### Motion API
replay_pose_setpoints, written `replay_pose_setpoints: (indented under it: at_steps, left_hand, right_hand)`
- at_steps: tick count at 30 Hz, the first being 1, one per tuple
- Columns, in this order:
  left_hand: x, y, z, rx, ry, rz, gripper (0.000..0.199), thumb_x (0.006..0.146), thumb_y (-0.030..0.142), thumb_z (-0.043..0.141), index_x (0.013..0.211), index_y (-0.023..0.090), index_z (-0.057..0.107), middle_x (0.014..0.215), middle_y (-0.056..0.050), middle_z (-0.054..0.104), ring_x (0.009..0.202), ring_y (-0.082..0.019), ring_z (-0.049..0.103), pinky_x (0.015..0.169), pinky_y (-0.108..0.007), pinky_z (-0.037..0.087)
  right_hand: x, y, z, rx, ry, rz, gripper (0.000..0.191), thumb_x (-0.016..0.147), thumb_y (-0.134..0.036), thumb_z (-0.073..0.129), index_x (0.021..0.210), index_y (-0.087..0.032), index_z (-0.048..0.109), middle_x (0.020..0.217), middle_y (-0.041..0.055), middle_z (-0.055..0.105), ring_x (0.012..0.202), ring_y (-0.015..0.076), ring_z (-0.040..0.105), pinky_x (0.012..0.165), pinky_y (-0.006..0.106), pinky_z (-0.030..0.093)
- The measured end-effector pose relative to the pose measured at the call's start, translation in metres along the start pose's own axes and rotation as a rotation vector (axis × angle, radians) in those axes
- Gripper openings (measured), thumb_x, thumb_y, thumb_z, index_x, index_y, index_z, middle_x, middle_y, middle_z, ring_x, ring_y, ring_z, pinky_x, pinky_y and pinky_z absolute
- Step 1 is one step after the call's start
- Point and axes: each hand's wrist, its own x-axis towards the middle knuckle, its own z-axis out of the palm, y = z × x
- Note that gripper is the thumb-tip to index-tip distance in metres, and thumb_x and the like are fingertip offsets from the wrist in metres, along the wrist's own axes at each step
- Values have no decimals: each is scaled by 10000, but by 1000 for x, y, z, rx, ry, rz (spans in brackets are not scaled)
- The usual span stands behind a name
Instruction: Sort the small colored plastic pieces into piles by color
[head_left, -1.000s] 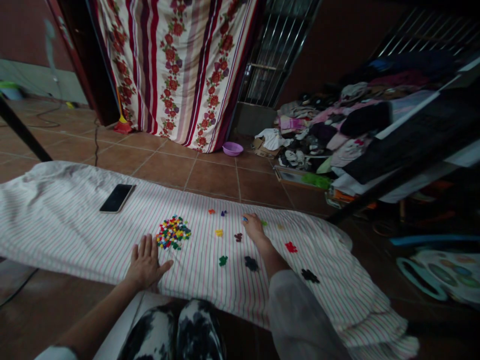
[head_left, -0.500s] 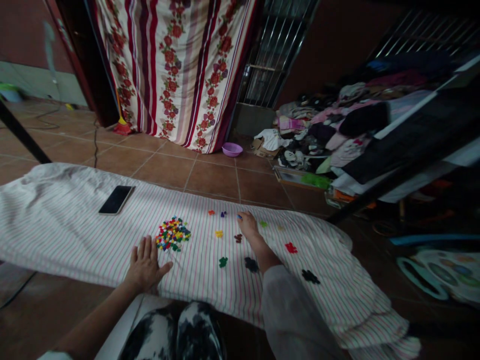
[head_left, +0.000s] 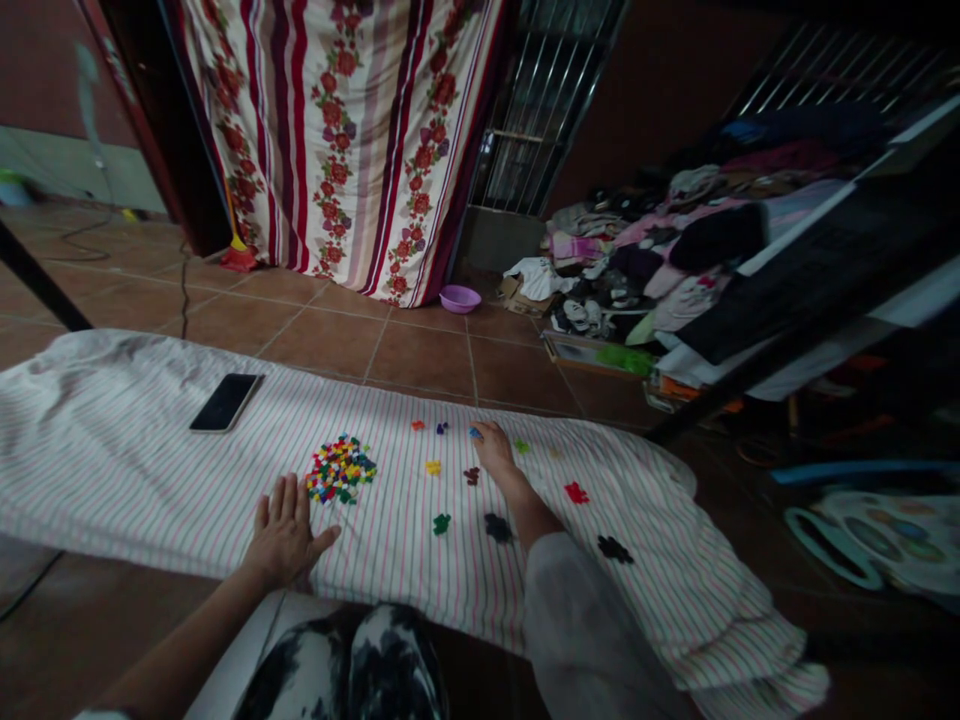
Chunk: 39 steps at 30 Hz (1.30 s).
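My left hand [head_left: 281, 530] lies flat on the striped cloth [head_left: 187, 500], fingers stretched out and empty. Its fingertips are beside a mixed pile of small coloured pieces [head_left: 341, 470]. At the far side of the cloth, my right hand [head_left: 493, 448] has its fingers pinched together at small blue pieces [head_left: 475, 432]; the fingers partly hide them. Around that hand are little single-colour groups: purple pieces [head_left: 442, 428], orange pieces [head_left: 418, 426], yellow pieces [head_left: 433, 467], brown pieces [head_left: 471, 476], light green pieces [head_left: 522, 446] and dark green pieces [head_left: 442, 523].
Nearer and to the right lie black pieces [head_left: 615, 549], dark grey-looking pieces [head_left: 497, 528] and red pieces [head_left: 577, 492]. A phone [head_left: 226, 403] rests on the left of the cloth. Beyond, on the tiled floor, are a purple basin [head_left: 460, 299] and heaped clothes [head_left: 637, 250].
The view has shifted slightly. More blue shows at my right fingertips than before, while that hand stays at the same spot. My left hand remains flat beside the pile.
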Motion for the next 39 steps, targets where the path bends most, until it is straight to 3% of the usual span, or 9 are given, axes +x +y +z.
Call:
replay_pose_setpoints:
  at_steps: [5, 10, 16, 21, 27, 32, 39]
  left_hand:
    - [0, -1, 3, 2, 19, 11, 1038, 721, 743, 269, 1415, -29, 239, 1509, -244, 152, 1419, -364, 92, 1111, -553, 131]
    - [-1, 1, -1, 10, 6, 2, 1040, 729, 738, 262, 1419, -38, 212, 1514, -246, 147, 1421, -361, 85, 1115, -540, 128]
    - [0, 1, -2, 1, -5, -3, 1048, 717, 742, 270, 1421, -33, 211, 1513, -243, 165, 1420, -362, 98, 1113, -543, 136]
    - [0, 1, -1, 18, -16, -14, 1044, 721, 737, 259, 1425, -31, 189, 1519, -232, 146, 1423, -351, 87, 1119, -533, 126]
    - [1, -1, 4, 11, -8, -9, 1045, 717, 740, 267, 1423, -28, 204, 1518, -233, 156, 1424, -353, 86, 1114, -543, 128]
    - [2, -3, 7, 1, 41, 11, 1048, 713, 745, 257, 1417, -31, 230, 1509, -244, 180, 1418, -366, 113, 1098, -561, 150]
    - [1, -2, 5, 1, 14, 1, 1053, 714, 745, 259, 1419, -36, 218, 1512, -246, 165, 1419, -365, 105, 1108, -548, 129]
  right_hand:
    - [-4, 10, -10, 33, 60, 13, 362, 825, -110, 496, 1152, -170, 640, 1086, 75, 640, 934, 147, 595, 874, 229, 424]
    - [-17, 50, -28, -68, 122, 132, 342, 830, -136, 494, 1136, -160, 645, 1085, 90, 646, 989, 171, 592, 903, 253, 412]
    - [-26, 84, -40, -130, 27, 197, 352, 816, -216, 560, 1154, -156, 636, 1070, 108, 660, 983, 186, 601, 860, 254, 419]
    - [-21, 85, -36, -135, 7, 186, 305, 792, -212, 573, 1078, -221, 679, 1003, 64, 682, 957, 185, 605, 850, 254, 416]
    - [-17, 80, -28, -114, 42, 130, 325, 797, -156, 551, 1091, -208, 680, 1033, 63, 678, 962, 170, 601, 865, 229, 409]
    - [-11, 66, -26, -88, 16, 85, 268, 817, -138, 542, 1028, -187, 699, 1011, 73, 677, 961, 164, 600, 857, 226, 411]
    - [-5, 48, -21, -130, -2, 100, 256, 839, -127, 524, 1007, -174, 712, 1012, 88, 675, 945, 163, 613, 849, 223, 419]
